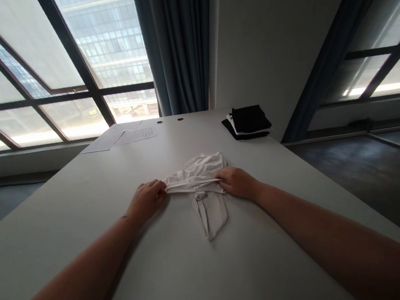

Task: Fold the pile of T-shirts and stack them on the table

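A crumpled white garment (195,176) lies on the white table, bunched up on its far side. Its straight near edge runs between my two hands, and a knotted tie with a loose, pointed tail hangs from it toward me. My left hand (151,197) is closed on the left end of that edge. At the right end, my right hand (237,180) pinches the cloth between thumb and fingers. The fingertips of both hands are partly hidden. What kind of garment this is, I cannot tell.
Toward the far right of the table (84,194) sits a stack of folded black and white cloth (250,120). Printed paper sheets (105,138) lie at the far left. Two round holes pierce the far edge. Beyond are a blue curtain (179,48) and windows.
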`<move>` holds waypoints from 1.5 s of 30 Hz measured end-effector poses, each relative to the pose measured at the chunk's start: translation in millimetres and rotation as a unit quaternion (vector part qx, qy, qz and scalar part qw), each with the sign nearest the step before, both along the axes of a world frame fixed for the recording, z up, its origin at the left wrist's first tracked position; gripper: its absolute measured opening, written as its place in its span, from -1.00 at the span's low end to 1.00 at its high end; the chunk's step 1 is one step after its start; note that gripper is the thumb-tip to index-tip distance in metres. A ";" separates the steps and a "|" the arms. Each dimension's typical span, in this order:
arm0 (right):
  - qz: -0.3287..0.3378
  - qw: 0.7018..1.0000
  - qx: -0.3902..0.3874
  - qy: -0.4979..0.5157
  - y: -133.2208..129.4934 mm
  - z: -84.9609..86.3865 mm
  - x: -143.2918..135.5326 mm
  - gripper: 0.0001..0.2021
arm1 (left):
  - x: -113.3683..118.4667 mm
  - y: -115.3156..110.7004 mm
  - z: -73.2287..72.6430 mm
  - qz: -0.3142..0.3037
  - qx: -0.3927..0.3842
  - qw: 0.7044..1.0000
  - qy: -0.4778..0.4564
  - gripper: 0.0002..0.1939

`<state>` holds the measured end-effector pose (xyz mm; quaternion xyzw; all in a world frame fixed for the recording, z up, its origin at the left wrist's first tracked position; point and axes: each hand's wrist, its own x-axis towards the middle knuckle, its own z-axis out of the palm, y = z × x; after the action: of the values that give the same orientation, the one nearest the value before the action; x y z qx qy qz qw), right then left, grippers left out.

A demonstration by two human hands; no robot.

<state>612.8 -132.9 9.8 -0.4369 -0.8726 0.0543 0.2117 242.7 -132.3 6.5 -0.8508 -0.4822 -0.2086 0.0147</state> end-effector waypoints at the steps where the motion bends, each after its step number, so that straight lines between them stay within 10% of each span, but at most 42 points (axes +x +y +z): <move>1: -0.011 1.000 -0.018 -0.006 -4.3 4.9 -2.3 -0.77 | -1.4 -0.1 1.6 0.019 -0.016 1.000 -0.002 -0.74; 6: 0.042 0.982 -0.181 -0.020 -37.7 35.0 -28.8 -0.73 | -5.8 2.0 -1.8 0.074 -0.104 0.986 -0.107 -0.67; 12: 0.203 0.845 -0.485 0.098 -71.3 68.6 -55.4 -0.52 | 0.4 -1.6 -8.8 -0.096 -0.183 0.948 -0.243 -0.38; 18: 0.101 0.979 -0.152 0.096 -39.7 45.8 -30.2 -0.65 | 22.5 -42.5 26.5 0.016 -0.071 0.997 -0.027 -0.65; 22: 0.133 0.983 -0.116 -0.049 -32.4 31.9 -29.8 -0.71 | 36.1 -75.2 31.3 -0.035 -0.169 0.985 0.018 -0.47; 27: 0.022 0.970 -0.145 -0.197 -65.8 56.6 -59.2 -0.83 | 41.0 -69.3 4.4 -0.073 -0.137 0.987 -0.042 -0.08; 33: 0.236 0.908 -0.344 -0.045 -92.1 76.4 -70.0 -0.76 | 26.2 -37.3 -5.1 -0.009 -0.139 0.982 -0.126 -0.45; 39: -0.056 0.998 0.006 0.017 -45.2 30.7 -43.8 -0.59 | 14.6 -27.3 10.3 0.029 -0.040 0.982 -0.180 -0.80; 45: -0.068 0.996 -0.027 0.043 -19.3 15.6 -20.2 -0.83 | 16.0 -29.8 15.0 0.025 -0.146 0.946 -0.290 -0.81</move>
<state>592.6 -152.2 25.3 -0.4983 -0.8289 0.0823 0.2406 258.8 -162.0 21.6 -0.7338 -0.5123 -0.3731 -0.2447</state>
